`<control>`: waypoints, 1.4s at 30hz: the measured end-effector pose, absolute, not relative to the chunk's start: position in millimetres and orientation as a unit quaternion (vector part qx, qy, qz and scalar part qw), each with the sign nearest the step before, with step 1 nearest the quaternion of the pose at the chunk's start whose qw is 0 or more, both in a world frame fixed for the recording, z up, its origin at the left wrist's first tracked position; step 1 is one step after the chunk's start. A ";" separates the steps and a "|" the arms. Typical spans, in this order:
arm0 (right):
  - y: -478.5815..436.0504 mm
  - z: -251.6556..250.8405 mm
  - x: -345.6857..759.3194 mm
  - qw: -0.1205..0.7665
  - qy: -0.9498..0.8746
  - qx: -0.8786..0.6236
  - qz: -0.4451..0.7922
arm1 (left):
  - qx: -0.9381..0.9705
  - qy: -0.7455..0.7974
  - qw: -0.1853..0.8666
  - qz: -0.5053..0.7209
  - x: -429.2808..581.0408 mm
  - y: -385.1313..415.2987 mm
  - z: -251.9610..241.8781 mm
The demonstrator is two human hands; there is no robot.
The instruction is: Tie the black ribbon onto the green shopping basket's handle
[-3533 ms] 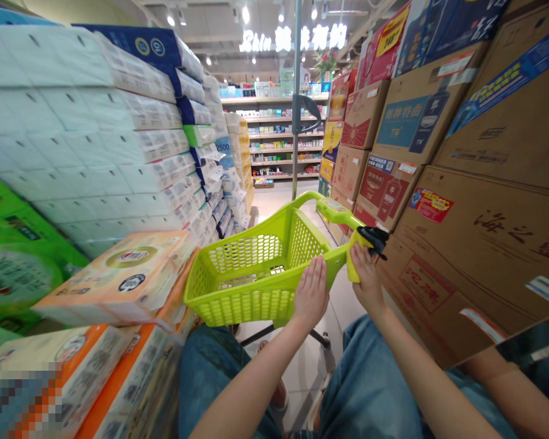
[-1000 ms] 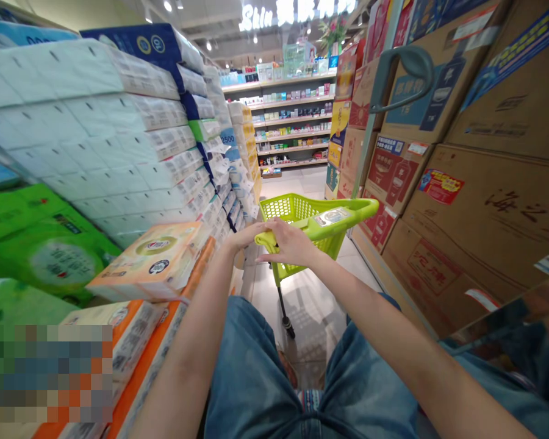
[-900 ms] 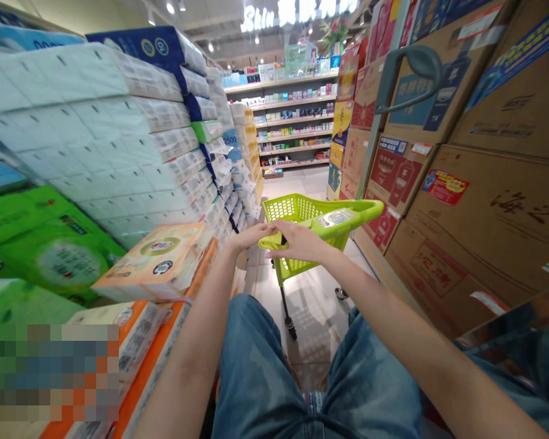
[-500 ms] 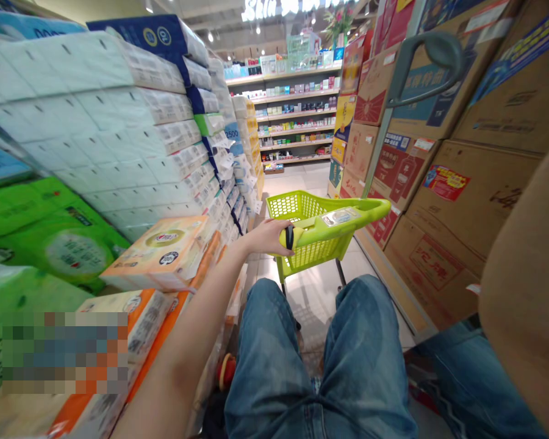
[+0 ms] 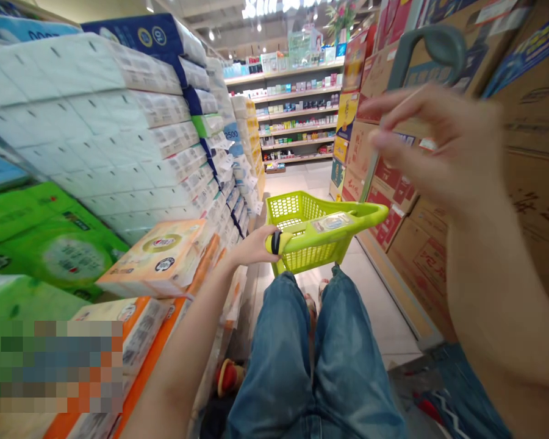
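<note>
The right hand [image 5: 439, 143] is off the handle! It's up in the air out by the cartons, a big blur close to the camera, fingers [image 5: 396, 116] spread apart and gripping nothing. A moment ago both hands sat together on the grip; now the left hand [image 5: 252, 249] has it alone, fingers [image 5: 261, 235] curled around the yellow grip [image 5: 271, 242] of the lime-green plastic shopping trolley [image 5: 311, 241], with a black band [image 5: 276, 242] showing just beside them.

The trolley is out ahead on the tiled floor [image 5: 379, 305], in the aisle right by the tissue stacks, its mesh basket in view and a printed card [image 5: 332, 222] on the handle bar. Down below, the legs in denim shorts [image 5: 279, 360] have closed up since the last look, knees no longer splayed — and bare toes [image 5: 312, 299] now peek out just under the basket.

On the left, cream-and-orange tissue packs [image 5: 158, 259] sit below pale wrapped bales [image 5: 82, 128]. On the right, brown cardboard cartons [image 5: 421, 262] climb high, a grey curved handle [image 5: 427, 49] on a pole in front of them. At the far end, shelves of small boxed goods [image 5: 297, 116].
</note>
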State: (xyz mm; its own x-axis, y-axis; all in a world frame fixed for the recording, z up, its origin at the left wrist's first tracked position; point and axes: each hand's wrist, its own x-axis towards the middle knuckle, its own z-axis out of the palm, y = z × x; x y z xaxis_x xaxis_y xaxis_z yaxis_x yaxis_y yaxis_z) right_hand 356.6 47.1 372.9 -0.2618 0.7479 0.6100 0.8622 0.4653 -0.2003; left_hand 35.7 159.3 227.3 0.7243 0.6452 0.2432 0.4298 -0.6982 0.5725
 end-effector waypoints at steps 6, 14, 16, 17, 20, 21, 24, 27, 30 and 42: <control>115.3 270.6 334.6 0.237 -0.852 -0.466 0.001 | 0.875 0.327 0.269 0.235 19.1 150.2 224.6; 113.2 213.9 325.7 0.327 -0.833 -0.446 -0.010 | 0.861 0.359 0.265 0.244 -1.1 122.9 223.5; 105.9 215.3 317.5 0.336 -0.826 -0.453 -0.026 | 0.859 0.363 0.251 0.258 -6.1 113.4 222.3; 103.1 215.6 313.6 0.338 -0.824 -0.453 -0.030 | 0.858 0.367 0.236 0.272 -8.3 108.2 221.1; 97.2 214.5 304.9 0.345 -0.822 -0.451 -0.040 | 0.864 0.367 0.132 0.319 -12.6 90.3 213.9; 96.1 213.7 303.2 0.347 -0.822 -0.451 -0.043 | 0.866 0.365 0.075 0.333 -13.1 83.8 210.5; 94.0 211.2 301.6 0.355 -0.815 -0.454 -0.059 | 0.848 0.411 -0.081 0.325 -12.4 65.9 197.8; 92.3 209.5 302.7 0.364 -0.811 -0.453 -0.071 | 0.841 0.430 -0.150 0.292 -10.7 56.2 183.2; 88.9 208.5 301.7 0.371 -0.810 -0.448 -0.072 | 0.848 0.390 -0.176 0.313 -10.4 56.6 168.3; 86.0 203.2 285.0 0.399 -0.792 -0.455 -0.079 | 0.844 0.369 -0.171 0.351 -22.6 43.1 177.0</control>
